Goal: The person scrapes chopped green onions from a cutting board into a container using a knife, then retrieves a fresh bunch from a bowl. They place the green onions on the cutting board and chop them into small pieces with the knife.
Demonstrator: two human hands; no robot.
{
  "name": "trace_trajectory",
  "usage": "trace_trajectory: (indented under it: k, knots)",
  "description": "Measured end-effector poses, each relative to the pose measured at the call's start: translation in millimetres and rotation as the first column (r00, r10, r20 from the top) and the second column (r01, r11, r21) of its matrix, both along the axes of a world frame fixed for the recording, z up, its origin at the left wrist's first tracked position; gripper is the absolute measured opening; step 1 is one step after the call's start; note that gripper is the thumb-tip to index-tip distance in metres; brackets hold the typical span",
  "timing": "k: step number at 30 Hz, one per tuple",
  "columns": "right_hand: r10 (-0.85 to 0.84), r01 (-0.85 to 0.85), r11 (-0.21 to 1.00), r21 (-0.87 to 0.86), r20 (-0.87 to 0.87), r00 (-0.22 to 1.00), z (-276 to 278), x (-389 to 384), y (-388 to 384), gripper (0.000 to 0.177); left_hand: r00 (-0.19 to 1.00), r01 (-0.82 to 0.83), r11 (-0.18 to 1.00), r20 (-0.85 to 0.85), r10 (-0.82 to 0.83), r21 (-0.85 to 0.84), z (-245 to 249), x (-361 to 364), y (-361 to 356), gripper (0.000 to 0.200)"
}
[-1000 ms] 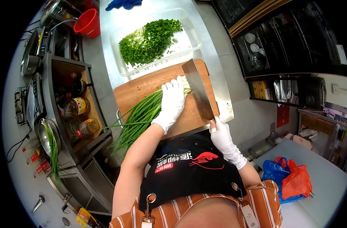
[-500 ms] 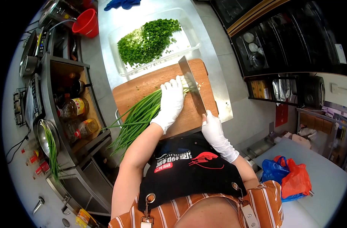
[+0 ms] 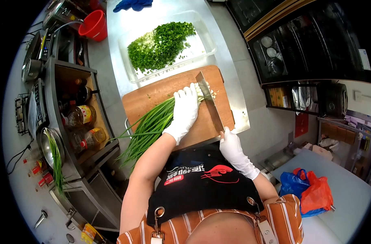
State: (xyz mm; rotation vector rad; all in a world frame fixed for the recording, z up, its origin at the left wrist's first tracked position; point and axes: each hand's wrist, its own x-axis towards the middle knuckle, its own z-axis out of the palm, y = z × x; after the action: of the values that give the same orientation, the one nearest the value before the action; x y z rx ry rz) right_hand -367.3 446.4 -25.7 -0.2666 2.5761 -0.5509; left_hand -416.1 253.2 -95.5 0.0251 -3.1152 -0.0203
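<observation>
My left hand, in a white glove, presses a bundle of green onions onto the wooden cutting board. Its fingers are wrapped over the stalks near their white ends. My right hand, also gloved, grips the handle of a cleaver. The blade stands on edge across the white ends, just right of my left fingertips. Small white cut pieces lie to the right of the blade. Beyond the board, a clear plastic tray holds a heap of chopped green onions.
The board lies on a metal table. A blue cloth is at its far end. On the left are a red bucket and a metal bowl with more green onions. Blue and red bags lie at the lower right.
The cleaver and my right hand have shifted slightly down and to the right in the view. More white pieces show right of the blade. My left hand still holds the bundle.
</observation>
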Motion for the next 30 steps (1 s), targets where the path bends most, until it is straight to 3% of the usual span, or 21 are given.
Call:
trace_trajectory:
  k: [10, 12, 16, 20, 30]
  knots:
    - [-0.022, 0.009, 0.992, -0.123, -0.099, 0.995, -27.6, -12.9, 7.7, 0.027, 1.0, -0.004, 1.0, -0.02, 0.004, 0.016, -2.3, 0.6, 0.4, 0.068]
    - [-0.145, 0.14, 0.964, -0.228, -0.008, 0.989, -23.8, -12.2, 11.8, 0.026, 1.0, -0.001, 1.0, -0.021, 0.001, 0.013, -0.1, 1.4, 0.1, 0.068]
    - [-0.072, 0.032, 0.969, -0.246, -0.156, 0.985, 7.1, -9.5, 10.2, 0.018, 1.0, 0.002, 1.0, -0.03, -0.001, 0.026, 1.9, 1.6, 0.7, 0.069]
    - [-0.071, 0.037, 0.964, -0.263, -0.12, 0.99, 4.2, -8.4, 11.1, 0.015, 0.999, 0.006, 1.0, -0.032, -0.005, 0.025, -0.3, 1.4, 0.3, 0.068]
    - [0.009, -0.008, 1.0, 0.02, -0.07, 0.997, 10.6, -0.2, -7.2, 0.014, 1.0, 0.0, 1.0, -0.02, 0.0, -0.016, -6.8, 1.0, 1.6, 0.067]
